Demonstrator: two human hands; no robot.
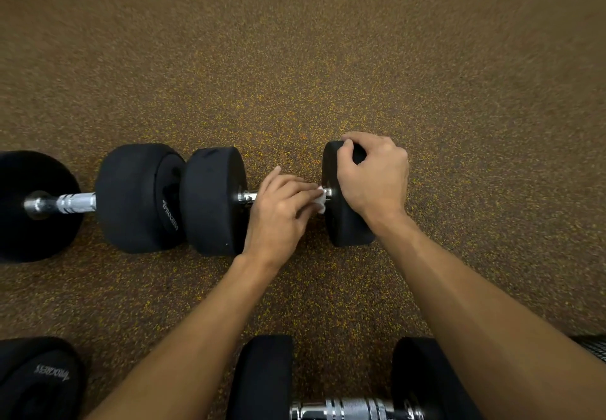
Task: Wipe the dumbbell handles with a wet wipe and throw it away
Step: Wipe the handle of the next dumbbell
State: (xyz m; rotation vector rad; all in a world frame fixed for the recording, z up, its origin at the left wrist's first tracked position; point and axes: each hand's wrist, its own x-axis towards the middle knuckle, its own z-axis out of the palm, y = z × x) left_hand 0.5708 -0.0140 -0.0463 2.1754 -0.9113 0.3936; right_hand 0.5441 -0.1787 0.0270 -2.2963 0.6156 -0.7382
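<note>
A black dumbbell (213, 200) with a chrome handle (244, 196) lies across the speckled floor in the middle. My left hand (278, 213) is wrapped over that handle and presses a white wet wipe (322, 201) against it; most of the handle is hidden under the hand. My right hand (372, 177) grips the top of the dumbbell's right head (344, 226). A second dumbbell (131, 196) with a bare chrome handle (70, 203) lies end to end on the left.
A third dumbbell (262, 377) lies close at the bottom, its chrome handle (347, 408) showing between my forearms. Another black weight head (36, 380) sits at the bottom left. Brown rubber floor with yellow flecks (311, 59) stretches beyond.
</note>
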